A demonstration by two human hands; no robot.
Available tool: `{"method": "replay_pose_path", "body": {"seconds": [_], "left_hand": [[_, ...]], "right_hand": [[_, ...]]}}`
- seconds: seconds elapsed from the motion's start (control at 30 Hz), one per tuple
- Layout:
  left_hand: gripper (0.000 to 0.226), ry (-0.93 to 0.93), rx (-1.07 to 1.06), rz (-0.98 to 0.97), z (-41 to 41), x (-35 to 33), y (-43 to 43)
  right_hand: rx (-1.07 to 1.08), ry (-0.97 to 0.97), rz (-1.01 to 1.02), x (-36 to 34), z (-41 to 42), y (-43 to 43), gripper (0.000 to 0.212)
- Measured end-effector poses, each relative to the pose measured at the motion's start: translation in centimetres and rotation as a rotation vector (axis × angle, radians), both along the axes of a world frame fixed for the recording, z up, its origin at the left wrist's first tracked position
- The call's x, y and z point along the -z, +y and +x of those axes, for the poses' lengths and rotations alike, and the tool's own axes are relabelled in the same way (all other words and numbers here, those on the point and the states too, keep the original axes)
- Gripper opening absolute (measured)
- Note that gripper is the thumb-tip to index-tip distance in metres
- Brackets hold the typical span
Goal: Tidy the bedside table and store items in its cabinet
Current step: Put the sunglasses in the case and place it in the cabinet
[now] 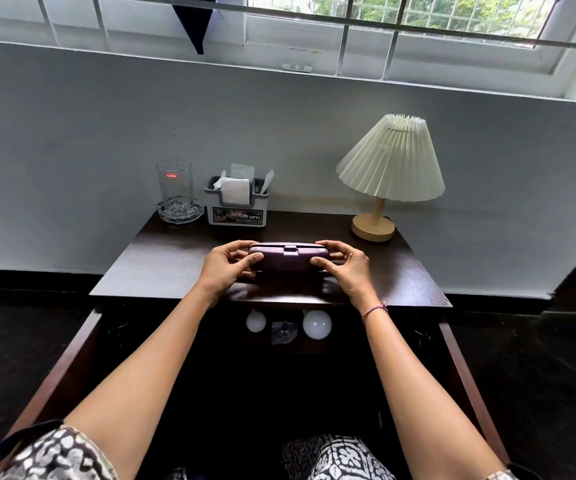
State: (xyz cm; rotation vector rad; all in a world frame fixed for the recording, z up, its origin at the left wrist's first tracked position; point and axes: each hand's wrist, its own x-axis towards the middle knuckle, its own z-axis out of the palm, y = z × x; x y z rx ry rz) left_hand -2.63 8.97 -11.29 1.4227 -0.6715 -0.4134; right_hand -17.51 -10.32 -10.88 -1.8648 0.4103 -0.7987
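The left hand (225, 270) and the right hand (346, 268) grip with curled fingers (236, 245) the two short ends of the closed purple case (288, 258) at the counter's (172, 265) front middle, and it looks stiff, light and smooth, so the ends seem the safest hold.

Dark cloth (193, 20) hangs at the barred window (428, 15).
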Motion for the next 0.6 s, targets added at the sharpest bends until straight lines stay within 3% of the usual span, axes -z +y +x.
{"method": "replay_pose_path", "body": {"seconds": [0.6], "left_hand": [[0.031,-0.010,0.046,-0.003,-0.19,-0.11,0.02]], "right_hand": [[0.020,-0.006,-0.034,0.19,0.00,-0.25,0.035]]}}
